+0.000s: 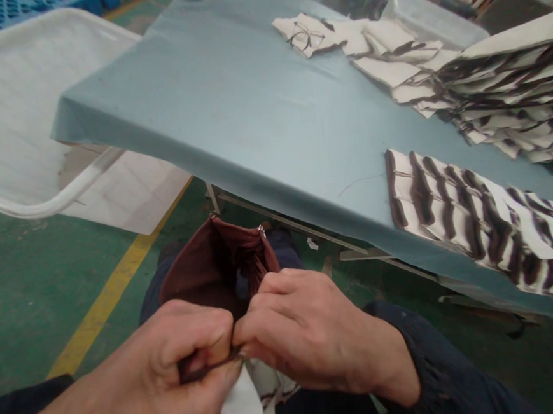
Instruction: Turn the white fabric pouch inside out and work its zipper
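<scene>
Both hands grasping an open brown pouch over the lap.
Left hand (174, 362) and right hand (300, 332) pinch the pouch (209, 269) rim; its contents cannot be made out.

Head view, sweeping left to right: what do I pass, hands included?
White tub → left hand → brown pouch → right hand → row of striped pieces on the blue table. Both hands pinch the pouch's near edge together.
</scene>
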### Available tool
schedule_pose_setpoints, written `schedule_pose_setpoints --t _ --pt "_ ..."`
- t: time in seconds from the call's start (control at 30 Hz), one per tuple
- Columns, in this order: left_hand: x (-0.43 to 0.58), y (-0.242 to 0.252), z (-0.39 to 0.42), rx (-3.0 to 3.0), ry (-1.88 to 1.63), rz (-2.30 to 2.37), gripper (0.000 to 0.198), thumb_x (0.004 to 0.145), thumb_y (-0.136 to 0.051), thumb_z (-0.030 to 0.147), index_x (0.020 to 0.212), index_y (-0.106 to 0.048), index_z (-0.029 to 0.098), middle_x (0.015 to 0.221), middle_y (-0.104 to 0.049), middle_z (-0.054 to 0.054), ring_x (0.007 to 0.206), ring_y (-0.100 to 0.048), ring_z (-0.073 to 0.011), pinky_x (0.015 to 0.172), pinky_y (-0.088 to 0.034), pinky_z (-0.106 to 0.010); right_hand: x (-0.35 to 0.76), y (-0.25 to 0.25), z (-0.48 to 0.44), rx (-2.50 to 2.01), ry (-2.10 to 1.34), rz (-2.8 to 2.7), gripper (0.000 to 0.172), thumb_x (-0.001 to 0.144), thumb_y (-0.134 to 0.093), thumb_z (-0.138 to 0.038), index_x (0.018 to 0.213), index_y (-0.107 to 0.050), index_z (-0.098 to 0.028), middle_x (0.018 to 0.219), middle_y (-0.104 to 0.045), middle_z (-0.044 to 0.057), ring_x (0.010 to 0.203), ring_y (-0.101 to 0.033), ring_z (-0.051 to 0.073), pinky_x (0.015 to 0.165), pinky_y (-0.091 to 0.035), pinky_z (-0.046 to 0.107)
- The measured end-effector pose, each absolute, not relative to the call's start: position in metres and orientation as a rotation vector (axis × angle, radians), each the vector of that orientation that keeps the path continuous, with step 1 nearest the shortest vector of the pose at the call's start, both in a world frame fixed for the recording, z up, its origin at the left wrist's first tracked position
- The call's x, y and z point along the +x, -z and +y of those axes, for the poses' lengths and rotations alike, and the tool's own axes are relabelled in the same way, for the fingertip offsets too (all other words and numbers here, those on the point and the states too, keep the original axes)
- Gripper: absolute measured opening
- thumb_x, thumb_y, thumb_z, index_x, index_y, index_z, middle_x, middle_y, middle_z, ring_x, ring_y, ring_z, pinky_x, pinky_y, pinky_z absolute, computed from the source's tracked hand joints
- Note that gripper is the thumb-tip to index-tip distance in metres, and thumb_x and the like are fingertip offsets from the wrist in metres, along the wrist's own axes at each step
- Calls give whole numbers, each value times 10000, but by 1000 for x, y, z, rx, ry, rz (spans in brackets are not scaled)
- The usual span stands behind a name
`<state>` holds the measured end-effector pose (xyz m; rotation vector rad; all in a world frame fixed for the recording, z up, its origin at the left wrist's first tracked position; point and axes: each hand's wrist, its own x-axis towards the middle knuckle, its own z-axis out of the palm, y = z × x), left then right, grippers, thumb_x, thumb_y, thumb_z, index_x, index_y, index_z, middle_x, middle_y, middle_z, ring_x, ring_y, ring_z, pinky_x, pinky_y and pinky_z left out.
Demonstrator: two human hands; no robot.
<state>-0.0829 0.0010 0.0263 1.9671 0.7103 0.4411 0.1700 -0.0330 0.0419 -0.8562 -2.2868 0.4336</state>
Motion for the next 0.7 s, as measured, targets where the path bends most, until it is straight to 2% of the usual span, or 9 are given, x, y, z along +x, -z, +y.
schedule_pose_setpoints --t 0.1,0.2,0.37,0.4,0.47,0.53,0.6,0.7 --pt "-74 -23 -8 1907 -595 720 334 966 -550 158 739 -325 256 586 -375 99 509 -352 -120 535 -296 -290 176 -21 -20 -769 -640 -2103 292 1274 -644 -377 1039 -723 -224 881 -797 -15 813 -710 159 824 -555 335" --pt "-62 -22 -5 1734 -689 765 392 969 -589 188 703 -307 250 580 -344 97 506 -337 -112 511 -281 -269 181 -5 -8 -747 -826 -2016 280 1248 -707 -415 1035 -729 -234 962 -823 -2 941 -764 165 989 -574 358" --pt "-65 -11 7 1470 -610 739 506 1010 -755 370 652 -421 242 608 -394 83 538 -362 -112 492 -297 -249 182 4 -4 -769 -781 -1963 263 1219 -762 -388 1009 -743 -230 947 -805 -2 933 -746 175 1053 -543 393" --pt "-68 -9 8 1468 -603 731 564 1067 -736 477 646 -450 235 612 -411 75 541 -368 -113 495 -303 -252 182 3 -5 -761 -779 -1959 259 1213 -772 -384 1007 -744 -230 942 -804 -5 923 -744 172 1050 -540 393" --pt "-72 -9 10 1502 -600 723 747 1175 -545 747 643 -493 225 615 -443 55 541 -379 -121 495 -314 -265 181 2 -8 -768 -788 -1961 254 1210 -777 -378 1006 -744 -230 943 -807 -3 919 -743 175 1048 -537 398" --pt "-72 -14 13 1586 -590 733 845 1200 -353 854 658 -499 223 612 -447 49 536 -379 -124 500 -326 -271 181 0 -11 -795 -797 -1972 256 1215 -768 -378 1007 -745 -230 952 -809 5 927 -741 183 1066 -532 411" --pt "-70 -23 17 1702 -536 727 762 1247 -376 725 675 -453 227 612 -415 58 530 -374 -117 503 -319 -266 182 -2 -13 -825 -798 -1989 255 1217 -762 -386 1013 -752 -232 965 -808 13 948 -739 193 1097 -525 425" --pt "-70 -32 20 1859 -455 671 529 1209 -464 364 703 -374 239 618 -385 72 519 -385 -108 489 -303 -258 182 -4 -17 -822 -771 -1998 254 1213 -768 -387 1012 -760 -233 951 -804 10 937 -738 191 1095 -521 418"
